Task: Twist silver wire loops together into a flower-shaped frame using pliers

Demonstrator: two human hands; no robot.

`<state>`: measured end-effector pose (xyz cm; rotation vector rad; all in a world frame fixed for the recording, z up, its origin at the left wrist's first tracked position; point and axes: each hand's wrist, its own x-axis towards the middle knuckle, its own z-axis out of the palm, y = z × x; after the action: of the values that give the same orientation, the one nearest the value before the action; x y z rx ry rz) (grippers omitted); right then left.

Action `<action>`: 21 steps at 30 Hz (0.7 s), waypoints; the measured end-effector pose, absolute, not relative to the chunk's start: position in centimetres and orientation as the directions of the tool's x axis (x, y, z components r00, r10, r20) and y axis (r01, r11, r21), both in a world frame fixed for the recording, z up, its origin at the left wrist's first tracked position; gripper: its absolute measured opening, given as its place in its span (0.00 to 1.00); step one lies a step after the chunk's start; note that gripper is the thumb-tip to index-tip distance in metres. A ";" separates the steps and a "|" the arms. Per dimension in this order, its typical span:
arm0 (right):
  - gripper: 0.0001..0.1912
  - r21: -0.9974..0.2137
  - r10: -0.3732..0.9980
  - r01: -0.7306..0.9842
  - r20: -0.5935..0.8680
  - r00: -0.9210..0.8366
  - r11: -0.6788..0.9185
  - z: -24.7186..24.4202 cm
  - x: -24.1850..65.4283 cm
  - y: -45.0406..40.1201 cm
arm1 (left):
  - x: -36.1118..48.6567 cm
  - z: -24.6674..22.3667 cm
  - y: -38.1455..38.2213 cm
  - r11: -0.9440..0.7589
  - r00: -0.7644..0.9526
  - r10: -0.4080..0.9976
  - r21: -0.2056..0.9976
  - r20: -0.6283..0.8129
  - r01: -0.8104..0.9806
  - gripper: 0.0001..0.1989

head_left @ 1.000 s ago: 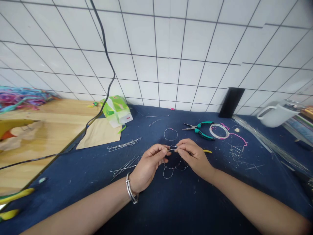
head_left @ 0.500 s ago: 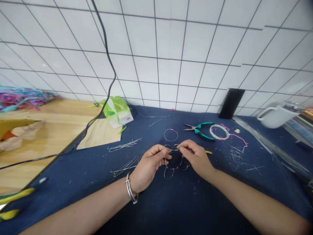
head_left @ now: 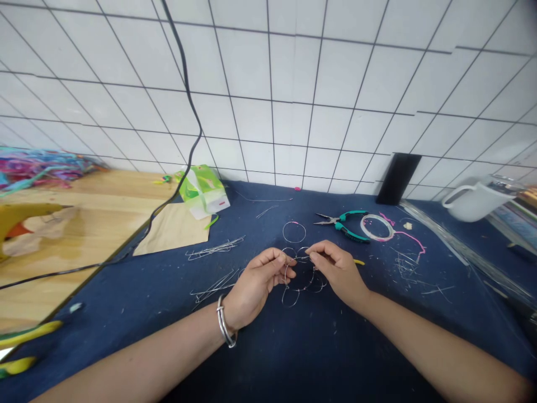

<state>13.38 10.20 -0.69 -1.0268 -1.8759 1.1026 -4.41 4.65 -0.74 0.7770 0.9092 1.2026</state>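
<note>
Between my hands is a looped wire frame (head_left: pixel 291 298), thin and silvery, made of several rounded loops joined in a ring. My left hand (head_left: pixel 262 280), with a silver bangle at the wrist, pinches its upper left part between thumb and fingers. My right hand (head_left: pixel 335 268) is closed in a pinch on the wire at the upper right. The exact joint between the fingertips is too small to make out. Just beyond the hands a separate wire ring (head_left: pixel 283 232) with a pink bit on top lies on the dark blue cloth (head_left: pixel 268 352).
Teal-handled pliers (head_left: pixel 342 220) lie beyond my right hand, beside a white coil (head_left: pixel 364 228) with pink cord. Bundles of cut wire (head_left: pixel 216 248) lie left. A green packet (head_left: pixel 203 187), a black cable (head_left: pixel 191 106), a glue gun (head_left: pixel 25 218) and a white mug (head_left: pixel 478 200) stand around.
The view has shifted very slightly. Both hands keep their pinch on the wire frame, almost unmoved; the right fingertips sit marginally farther right.
</note>
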 end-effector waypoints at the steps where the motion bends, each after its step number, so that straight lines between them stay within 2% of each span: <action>1: 0.08 -0.909 0.887 0.272 0.181 -0.424 0.315 -0.7 13.4 10.2 | -4.4 -0.7 4.7 0.199 0.113 0.980 0.880 -0.166 -0.431 0.08; 7: 0.08 -0.915 0.890 0.267 0.171 -0.422 0.303 -0.7 13.4 10.2 | -4.5 -0.6 4.7 0.196 0.121 0.980 0.876 -0.159 -0.441 0.08; 13: 0.08 -0.911 0.888 0.270 0.178 -0.424 0.312 -0.7 13.3 10.1 | -4.4 -0.6 4.7 0.195 0.116 0.980 0.871 -0.160 -0.452 0.03; 21: 0.08 -0.915 0.892 0.270 0.168 -0.420 0.299 -0.7 13.4 10.2 | -4.7 -0.5 4.7 0.214 0.155 0.975 0.860 -0.160 -0.463 0.05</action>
<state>13.41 10.21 -0.68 -1.0383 -1.8633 1.1199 -4.69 4.72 -0.50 0.7578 0.8511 1.1852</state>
